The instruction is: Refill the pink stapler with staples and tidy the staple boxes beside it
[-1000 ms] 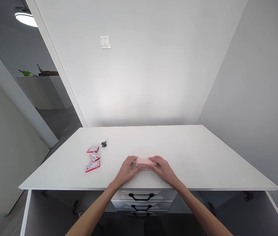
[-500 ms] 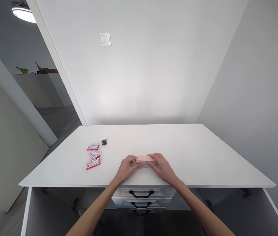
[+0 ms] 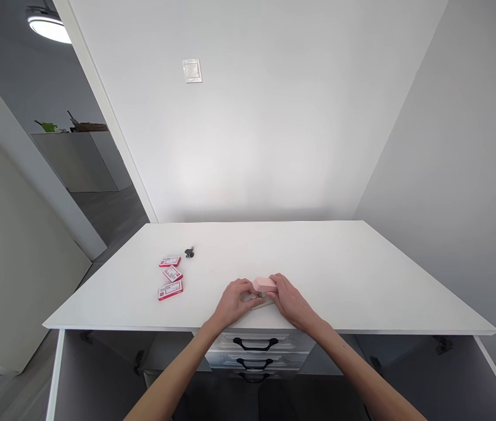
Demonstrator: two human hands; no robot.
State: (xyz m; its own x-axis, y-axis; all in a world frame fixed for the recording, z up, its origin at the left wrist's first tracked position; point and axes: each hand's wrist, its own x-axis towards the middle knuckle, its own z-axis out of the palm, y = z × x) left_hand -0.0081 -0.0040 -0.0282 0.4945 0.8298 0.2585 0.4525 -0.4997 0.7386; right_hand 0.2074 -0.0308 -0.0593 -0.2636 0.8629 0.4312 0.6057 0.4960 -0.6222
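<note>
left hand (image 3: 234,304) and right hand (image 3: 290,302) grip pink stapler (image 3: 264,285); red boxes (image 3: 169,290) closed.

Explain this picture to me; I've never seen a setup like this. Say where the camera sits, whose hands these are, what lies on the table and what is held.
There is no machine here. A person works with bare hands, and the one camera sits on that person's head, looking forward and down, so both forearms come in from the bottom edge. The left hand and right hand meet near the front edge of a white table. Together they grip what looks like a small pink stapler, the left hand at its metal end. Farther left lie three small red-and-white boxes and a small black clip-like thing. Under the table stands a drawer unit with black handles.
</note>
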